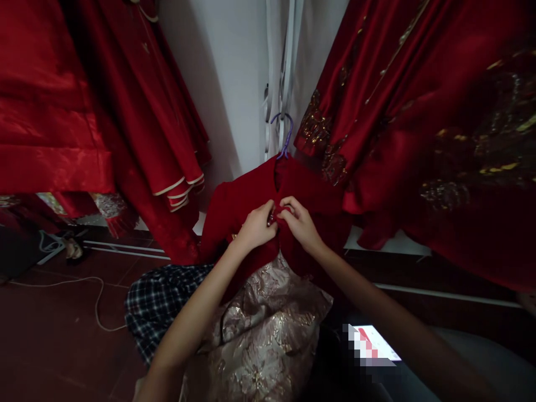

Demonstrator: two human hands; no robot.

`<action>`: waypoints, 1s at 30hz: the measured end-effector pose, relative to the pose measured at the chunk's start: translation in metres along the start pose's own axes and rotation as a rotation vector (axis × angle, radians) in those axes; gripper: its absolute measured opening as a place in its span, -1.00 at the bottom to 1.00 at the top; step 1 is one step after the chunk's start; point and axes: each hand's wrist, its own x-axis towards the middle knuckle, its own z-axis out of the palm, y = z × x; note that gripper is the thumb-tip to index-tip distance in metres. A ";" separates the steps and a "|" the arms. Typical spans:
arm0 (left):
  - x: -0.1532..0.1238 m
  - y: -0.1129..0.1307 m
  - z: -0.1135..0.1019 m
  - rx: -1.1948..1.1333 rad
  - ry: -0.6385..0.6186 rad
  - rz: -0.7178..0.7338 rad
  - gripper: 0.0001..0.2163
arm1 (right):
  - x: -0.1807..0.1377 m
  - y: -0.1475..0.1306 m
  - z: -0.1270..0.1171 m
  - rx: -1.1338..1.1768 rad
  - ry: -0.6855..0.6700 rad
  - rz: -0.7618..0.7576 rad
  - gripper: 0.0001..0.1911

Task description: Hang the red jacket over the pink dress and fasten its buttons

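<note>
A dark red jacket (pixel 247 198) hangs in the middle on a purple hanger (pixel 288 134), its front facing me. Below its hem spreads a pale gold brocade garment (pixel 268 324) with a shiny floral pattern. My left hand (pixel 259 226) pinches the jacket's front edge near the centre. Close beside it, my right hand (pixel 298 223) has its fingers closed on the opposite front edge. Something small and shiny, perhaps a fastening, shows between the hands, but the fingers partly hide it.
Red garments (pixel 138 106) hang at the left, and embroidered red garments (pixel 377 100) at the right. Plaid cloth (pixel 167 301) lies at lower left. A lit screen (pixel 377 340) glows at lower right. A white cable (pixel 100 296) and shoes (pixel 73 248) are on the floor.
</note>
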 end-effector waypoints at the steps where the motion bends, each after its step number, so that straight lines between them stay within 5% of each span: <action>1: -0.002 -0.001 0.004 -0.055 0.027 -0.022 -0.78 | -0.002 0.000 0.000 0.000 -0.025 -0.005 -0.88; 10: -0.025 0.010 0.038 -0.544 0.510 -0.195 -0.73 | -0.028 0.009 -0.017 0.125 -0.105 0.001 -0.66; 17: -0.030 0.007 0.045 -0.706 0.699 -0.351 -0.73 | -0.034 0.014 -0.021 0.043 -0.059 -0.035 -0.69; 30: -0.038 0.014 0.026 -0.328 0.386 -0.252 -0.92 | -0.033 0.013 -0.010 -0.008 0.059 -0.106 -0.73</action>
